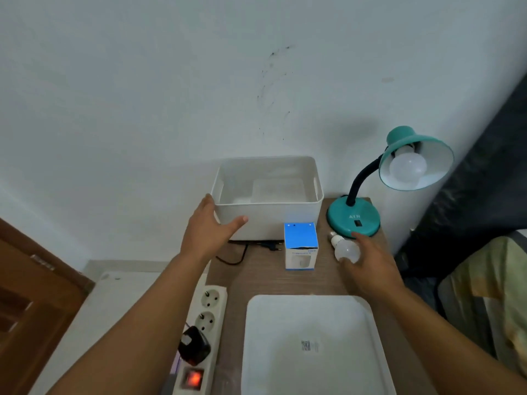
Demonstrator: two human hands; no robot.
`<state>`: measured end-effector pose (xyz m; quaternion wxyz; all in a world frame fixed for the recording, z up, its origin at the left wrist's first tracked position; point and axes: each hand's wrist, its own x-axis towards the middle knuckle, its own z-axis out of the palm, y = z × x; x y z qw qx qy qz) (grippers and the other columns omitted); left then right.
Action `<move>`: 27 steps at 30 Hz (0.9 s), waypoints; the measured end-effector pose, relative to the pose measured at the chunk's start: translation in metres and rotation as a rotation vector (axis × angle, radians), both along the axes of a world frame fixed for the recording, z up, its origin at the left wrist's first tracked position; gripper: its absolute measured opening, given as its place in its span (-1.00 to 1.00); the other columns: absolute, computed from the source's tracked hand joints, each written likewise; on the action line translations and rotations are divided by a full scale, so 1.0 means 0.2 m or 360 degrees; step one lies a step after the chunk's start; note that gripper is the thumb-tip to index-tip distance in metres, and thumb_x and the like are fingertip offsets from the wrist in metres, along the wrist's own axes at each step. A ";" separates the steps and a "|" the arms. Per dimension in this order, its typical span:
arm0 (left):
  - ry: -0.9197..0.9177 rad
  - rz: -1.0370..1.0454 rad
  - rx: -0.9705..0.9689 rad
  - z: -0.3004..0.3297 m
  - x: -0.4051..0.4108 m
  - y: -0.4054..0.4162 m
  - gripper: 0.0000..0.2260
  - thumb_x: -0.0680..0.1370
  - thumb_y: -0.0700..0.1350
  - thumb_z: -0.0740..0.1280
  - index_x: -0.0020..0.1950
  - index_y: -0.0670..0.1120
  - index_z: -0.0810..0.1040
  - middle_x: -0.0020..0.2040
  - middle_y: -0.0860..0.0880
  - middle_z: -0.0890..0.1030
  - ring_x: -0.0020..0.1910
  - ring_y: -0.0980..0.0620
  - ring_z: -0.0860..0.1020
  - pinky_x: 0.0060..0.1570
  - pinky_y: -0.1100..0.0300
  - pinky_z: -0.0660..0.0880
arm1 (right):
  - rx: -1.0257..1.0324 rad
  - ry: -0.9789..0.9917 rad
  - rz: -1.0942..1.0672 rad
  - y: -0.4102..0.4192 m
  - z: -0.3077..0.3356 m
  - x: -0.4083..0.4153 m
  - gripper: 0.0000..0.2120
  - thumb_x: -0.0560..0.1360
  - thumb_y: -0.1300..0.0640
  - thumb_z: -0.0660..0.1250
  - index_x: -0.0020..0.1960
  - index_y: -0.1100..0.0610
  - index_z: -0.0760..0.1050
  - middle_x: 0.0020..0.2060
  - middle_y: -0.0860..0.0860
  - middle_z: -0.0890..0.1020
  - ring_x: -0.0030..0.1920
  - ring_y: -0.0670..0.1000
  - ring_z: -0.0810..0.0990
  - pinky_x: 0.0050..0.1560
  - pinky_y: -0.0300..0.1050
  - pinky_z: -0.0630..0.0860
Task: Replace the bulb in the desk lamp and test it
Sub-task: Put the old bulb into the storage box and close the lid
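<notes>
A teal desk lamp [353, 219] stands at the table's back right, its shade [416, 158] tipped toward me with a white bulb [407, 166] screwed in and unlit. My right hand [368, 260] holds a loose white bulb [346, 249] just in front of the lamp's base, its metal screw end pointing back left. A blue and white bulb box [301, 246] stands upright to the left of that bulb. My left hand [208, 229] is open, fingers spread, touching the front left corner of a white plastic bin [268, 220].
A white tray [310, 346] lies at the table's near edge. A black plug and cord [268, 246] lie in front of the bin. A white power strip [204, 332] with a lit red switch and a black adapter runs along the table's left side. Bedding lies at right.
</notes>
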<state>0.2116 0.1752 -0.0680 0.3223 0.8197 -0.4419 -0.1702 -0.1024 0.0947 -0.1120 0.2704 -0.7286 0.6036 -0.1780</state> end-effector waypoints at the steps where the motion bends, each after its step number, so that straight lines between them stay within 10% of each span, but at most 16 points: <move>1: 0.0010 -0.0003 0.0034 0.00 0.02 -0.03 0.05 0.28 0.51 0.36 0.59 -0.04 0.14 0.56 -0.03 0.29 0.51 -0.08 0.29 0.42 -0.11 0.35 | 0.0047 0.0054 -0.0024 -0.02 0.00 0.03 -0.51 0.54 -0.08 0.32 0.41 0.01 0.34 0.36 0.04 0.45 0.34 0.08 0.42 0.30 -0.02 0.36; 9: 0.0081 0.0037 -0.0045 -0.05 0.11 -0.15 -0.02 0.31 0.49 0.34 0.56 -0.05 0.23 0.39 -0.02 0.49 0.31 -0.04 0.49 0.24 -0.03 0.52 | 0.0311 0.0023 -0.0014 -0.08 -0.06 0.10 -0.51 0.52 0.02 0.36 0.42 -0.06 0.34 0.32 0.07 0.51 0.26 0.09 0.49 0.24 -0.02 0.41; 15: 0.0074 0.0075 -0.0180 -0.11 0.14 -0.16 -0.17 0.43 0.24 0.46 0.57 -0.05 0.23 0.14 0.12 0.57 0.03 0.13 0.55 -0.17 0.42 0.43 | 0.0016 -0.0164 0.0059 0.00 0.12 0.04 -0.51 0.43 0.04 0.48 0.33 -0.07 0.45 0.27 -0.03 0.51 0.23 0.02 0.49 0.24 -0.01 0.45; 27: 0.0050 0.0094 -0.0236 -0.11 0.13 -0.16 -0.18 0.44 0.23 0.45 0.58 -0.04 0.21 -0.02 0.11 0.55 -0.07 0.14 0.52 -0.26 0.46 0.35 | -0.0382 -0.0383 0.0253 -0.29 0.49 0.25 -0.52 0.36 -0.08 0.51 0.24 -0.19 0.46 0.09 -0.20 0.54 0.04 -0.12 0.55 -0.02 -0.22 0.49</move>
